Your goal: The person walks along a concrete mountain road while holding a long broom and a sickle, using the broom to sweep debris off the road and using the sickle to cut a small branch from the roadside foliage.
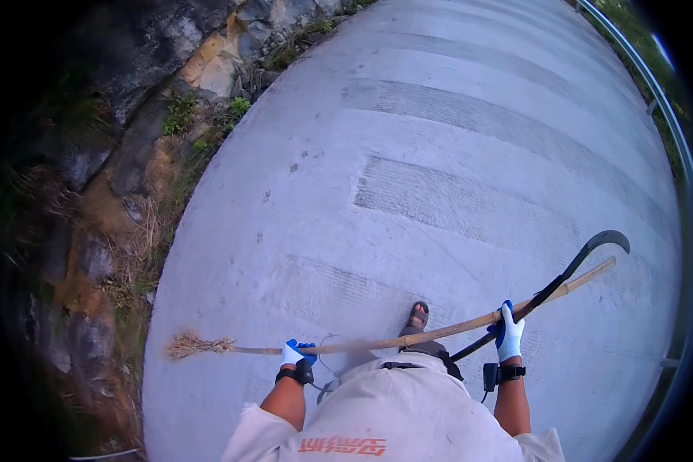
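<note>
A bamboo stalk (393,343) lies slantwise across my body, its frayed, root-like tuft (196,345) at the left end and its cut tip out to the right. Near the tuft my left hand (299,353), in a white glove with blue palm, is closed round the stalk. My right hand (508,333), gloved the same way, is closed on the stalk and on the dark handle of a sickle together. The sickle (574,266) runs up alongside the stalk, its curved blade bending to the right above the stalk's tip. The right fingers are partly hidden.
I stand on a pale concrete road (285,208) with roughened cross bands. A rocky bank (100,254) with dry grass and plants borders it on the left. A metal guardrail (664,104) follows the right edge. One sandalled foot (417,315) shows ahead of me.
</note>
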`<state>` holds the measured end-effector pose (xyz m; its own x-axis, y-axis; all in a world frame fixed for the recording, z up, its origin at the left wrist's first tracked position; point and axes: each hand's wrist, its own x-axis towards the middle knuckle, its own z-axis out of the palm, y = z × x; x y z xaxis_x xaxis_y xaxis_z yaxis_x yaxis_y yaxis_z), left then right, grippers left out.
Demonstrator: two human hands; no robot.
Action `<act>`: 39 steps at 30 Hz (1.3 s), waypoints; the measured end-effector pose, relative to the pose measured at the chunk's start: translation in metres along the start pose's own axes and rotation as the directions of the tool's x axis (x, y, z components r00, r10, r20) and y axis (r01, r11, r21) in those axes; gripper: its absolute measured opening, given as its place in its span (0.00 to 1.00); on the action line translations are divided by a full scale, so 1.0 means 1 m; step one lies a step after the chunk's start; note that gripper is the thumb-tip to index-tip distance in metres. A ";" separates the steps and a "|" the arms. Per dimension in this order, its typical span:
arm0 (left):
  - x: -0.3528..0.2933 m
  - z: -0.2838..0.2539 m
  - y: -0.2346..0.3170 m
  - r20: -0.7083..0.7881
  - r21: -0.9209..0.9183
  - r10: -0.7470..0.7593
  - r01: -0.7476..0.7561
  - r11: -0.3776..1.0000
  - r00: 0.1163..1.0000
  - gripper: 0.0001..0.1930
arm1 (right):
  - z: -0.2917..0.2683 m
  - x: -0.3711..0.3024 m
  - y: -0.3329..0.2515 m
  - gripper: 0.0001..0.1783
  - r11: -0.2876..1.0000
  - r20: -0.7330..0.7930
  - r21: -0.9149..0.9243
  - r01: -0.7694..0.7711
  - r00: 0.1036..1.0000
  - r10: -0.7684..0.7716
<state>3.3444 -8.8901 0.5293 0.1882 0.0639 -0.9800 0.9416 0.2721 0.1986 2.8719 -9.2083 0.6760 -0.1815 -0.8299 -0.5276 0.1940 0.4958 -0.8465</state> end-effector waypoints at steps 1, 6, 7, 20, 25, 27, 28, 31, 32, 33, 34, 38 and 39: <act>-0.006 -0.001 -0.004 -0.014 -0.027 0.006 -0.006 1.000 1.000 0.13 | 0.013 0.014 -0.010 0.11 0.999 0.043 -0.043 0.006 0.999 -0.004; -0.015 -0.011 -0.012 -0.072 -0.133 -0.057 0.047 0.990 0.996 0.13 | 0.077 0.063 -0.043 0.14 0.974 0.237 -0.219 0.059 0.972 -0.006; -0.014 -0.011 -0.018 -0.103 -0.148 -0.057 0.042 0.988 0.993 0.13 | 0.085 0.069 -0.047 0.14 0.965 0.251 -0.249 0.077 0.968 -0.012; 0.051 0.170 -0.009 0.025 -0.065 -0.239 0.240 0.968 0.971 0.14 | 0.180 0.135 -0.114 0.14 0.968 0.155 -0.177 0.176 0.976 -0.149; 0.060 0.326 -0.004 0.016 0.152 -0.092 0.088 0.984 0.996 0.10 | 0.194 0.161 -0.144 0.12 0.970 -0.038 -0.076 0.230 0.972 -0.233; 0.055 0.384 0.001 0.061 0.216 -0.103 0.088 0.973 0.993 0.11 | 0.192 0.167 -0.145 0.12 0.969 -0.109 -0.076 0.237 0.964 -0.244; 0.052 0.408 0.004 0.103 0.194 -0.082 0.061 0.979 0.991 0.12 | 0.192 0.173 -0.142 0.12 0.967 -0.148 -0.072 0.243 0.956 -0.252; 0.037 0.481 0.007 0.278 0.159 -0.052 0.008 0.987 0.959 0.14 | 0.194 0.195 -0.136 0.13 0.952 -0.194 -0.032 0.304 0.933 -0.304; 0.034 0.498 0.012 0.347 0.120 -0.061 0.021 0.993 0.936 0.14 | 0.194 0.200 -0.135 0.13 0.947 -0.199 -0.016 0.321 0.927 -0.317; 0.030 0.514 0.014 0.430 0.109 -0.061 0.016 0.994 0.901 0.15 | 0.193 0.208 -0.135 0.12 0.940 -0.198 -0.004 0.341 0.921 -0.335; 0.022 0.529 0.017 0.508 0.092 -0.057 0.012 0.996 0.859 0.15 | 0.197 0.213 -0.137 0.11 0.935 -0.212 0.016 0.354 0.915 -0.343; 0.012 0.564 0.017 0.658 0.054 -0.032 -0.005 0.999 0.753 0.17 | 0.200 0.231 -0.137 0.08 0.912 -0.187 0.079 0.403 0.904 -0.383; 0.007 0.568 0.015 0.682 0.057 -0.043 0.005 0.998 0.730 0.17 | 0.196 0.242 -0.136 0.07 0.905 -0.155 0.096 0.413 0.905 -0.397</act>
<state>3.5180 -9.4307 0.5199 0.2875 -0.6201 -0.7300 0.9570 0.2168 0.1929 2.9905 -9.5268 0.6778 -0.3908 -0.9078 -0.1525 0.1929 0.0813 -0.9778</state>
